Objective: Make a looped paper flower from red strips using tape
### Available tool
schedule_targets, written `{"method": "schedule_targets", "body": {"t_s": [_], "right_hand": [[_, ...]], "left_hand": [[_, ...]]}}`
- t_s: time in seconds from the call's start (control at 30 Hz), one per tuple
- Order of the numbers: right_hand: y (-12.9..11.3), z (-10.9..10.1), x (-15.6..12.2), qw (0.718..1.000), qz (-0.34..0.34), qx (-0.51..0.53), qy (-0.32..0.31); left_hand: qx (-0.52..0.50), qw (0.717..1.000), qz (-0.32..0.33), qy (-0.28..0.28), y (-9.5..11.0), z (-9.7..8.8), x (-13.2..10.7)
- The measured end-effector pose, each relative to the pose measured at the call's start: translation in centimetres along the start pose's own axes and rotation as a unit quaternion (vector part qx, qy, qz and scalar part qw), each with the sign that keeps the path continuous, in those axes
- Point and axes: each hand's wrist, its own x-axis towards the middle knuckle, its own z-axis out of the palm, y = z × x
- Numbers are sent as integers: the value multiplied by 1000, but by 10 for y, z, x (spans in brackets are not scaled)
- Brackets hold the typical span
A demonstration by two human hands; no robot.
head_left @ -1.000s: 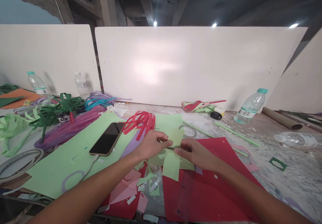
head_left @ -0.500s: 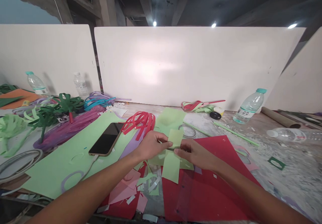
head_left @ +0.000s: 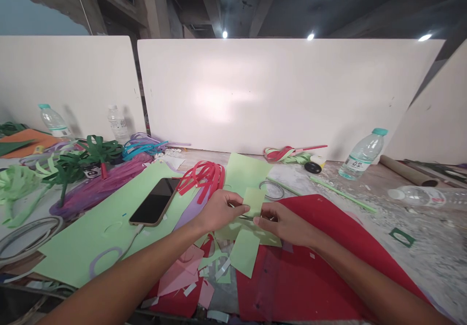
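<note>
A small piece of light green paper stands up between my hands. My left hand pinches its left edge with thumb and fingers. Closed close by on the right, my right hand has its thumb and curled fingers at the paper's lower right. A thin dark tool, too small to identify, shows between the fingertips. Just below, a separate light green strip lies tilted over scraps and the edge of a red sheet, which spreads under my right forearm.
A phone with a cable rests on a large green sheet at left. Red paper strips lie beyond my left hand. Tape, a bottle and a cardboard tube are at right. Paper scraps litter the front.
The lower green strip has swung and slid left, apart from the piece I hold. The red sheet's right edge now bulges further right, covering a pink scrap. Both hands have barely moved.
</note>
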Motion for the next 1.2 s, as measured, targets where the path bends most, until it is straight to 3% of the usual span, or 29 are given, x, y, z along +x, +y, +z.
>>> {"method": "schedule_targets", "body": {"t_s": [0.23,0.4,0.47,0.6,0.7,0.8,0.97,1.2], "right_hand": [[-5,-8,-4,997,-33,-65,-3],[-13,2,-11,982,-93,-156,-60],[-14,2,-11,980,-86,-173,-36],[-12,-5,-4,990,-36,-77,116],[-8,-7,2,981,-52,40,184],[-8,-1,5,977,-47,85,190],[-12,9,5,982,-44,106,148],[-14,11,7,980,-51,137,134]], "left_hand": [[1,998,4,59,5,-8,1],[-14,998,5,56,2,-6,2],[-16,999,9,48,-1,-4,3],[-8,1000,15,25,-1,0,2],[5,1000,26,5,2,1,-1],[-10,999,40,-8,5,3,-2],[-76,996,47,22,5,5,-3],[-40,991,115,53,7,7,-5]]}}
